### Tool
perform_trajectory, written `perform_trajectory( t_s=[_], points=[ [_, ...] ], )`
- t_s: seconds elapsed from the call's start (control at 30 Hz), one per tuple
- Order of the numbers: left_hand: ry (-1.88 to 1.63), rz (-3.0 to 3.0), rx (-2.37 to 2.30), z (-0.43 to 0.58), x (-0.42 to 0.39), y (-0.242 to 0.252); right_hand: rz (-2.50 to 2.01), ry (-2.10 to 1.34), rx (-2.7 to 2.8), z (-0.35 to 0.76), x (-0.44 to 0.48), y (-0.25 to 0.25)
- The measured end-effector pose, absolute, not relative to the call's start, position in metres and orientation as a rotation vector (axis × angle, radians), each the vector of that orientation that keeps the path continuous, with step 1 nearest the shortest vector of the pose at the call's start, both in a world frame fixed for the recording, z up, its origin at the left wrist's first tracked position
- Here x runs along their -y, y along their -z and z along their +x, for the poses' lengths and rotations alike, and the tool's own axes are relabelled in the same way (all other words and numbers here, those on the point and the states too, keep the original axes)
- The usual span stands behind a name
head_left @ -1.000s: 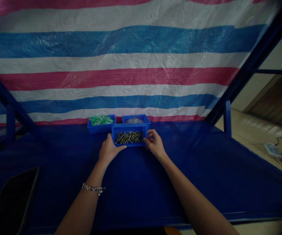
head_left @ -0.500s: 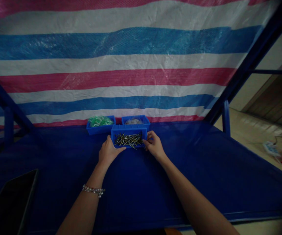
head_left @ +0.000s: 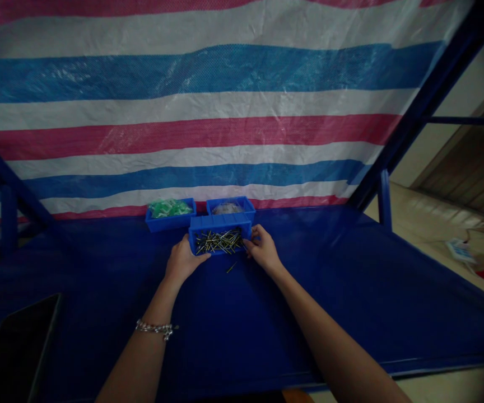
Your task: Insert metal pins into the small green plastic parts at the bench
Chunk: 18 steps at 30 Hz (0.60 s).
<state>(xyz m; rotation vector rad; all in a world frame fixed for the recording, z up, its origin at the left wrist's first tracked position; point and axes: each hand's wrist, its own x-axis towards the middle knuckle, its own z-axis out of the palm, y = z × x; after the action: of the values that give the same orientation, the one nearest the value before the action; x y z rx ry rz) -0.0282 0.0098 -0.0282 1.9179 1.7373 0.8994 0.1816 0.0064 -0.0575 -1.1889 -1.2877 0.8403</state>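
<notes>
Blue bin (head_left: 220, 223) of nails (head_left: 219, 242) — left hand (head_left: 183, 260) clasping one end, right hand (head_left: 263, 250) the other

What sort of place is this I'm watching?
Likely a makeshift workbench for sorting small parts: a striped tarp hangs behind a blue table in a metal frame, and the left hand and right hand grip a bin of nails near a bin of green pieces.
</notes>
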Motion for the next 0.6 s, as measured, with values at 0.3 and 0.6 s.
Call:
perform_trajectory(
  t_s=[0.3, 0.6],
  points=[
    [-0.848, 1.982, -1.799, -0.0275, -0.0102, 0.0293, -1.211, -0.748, 1.334, 0.182, -0.0069, 0.058],
    [-0.94, 2.159, -1.778, -0.0259, -0.0126, 0.0334, -1.23, -0.651, 1.321, 0.1817, -0.0084, 0.0606]
  ],
)
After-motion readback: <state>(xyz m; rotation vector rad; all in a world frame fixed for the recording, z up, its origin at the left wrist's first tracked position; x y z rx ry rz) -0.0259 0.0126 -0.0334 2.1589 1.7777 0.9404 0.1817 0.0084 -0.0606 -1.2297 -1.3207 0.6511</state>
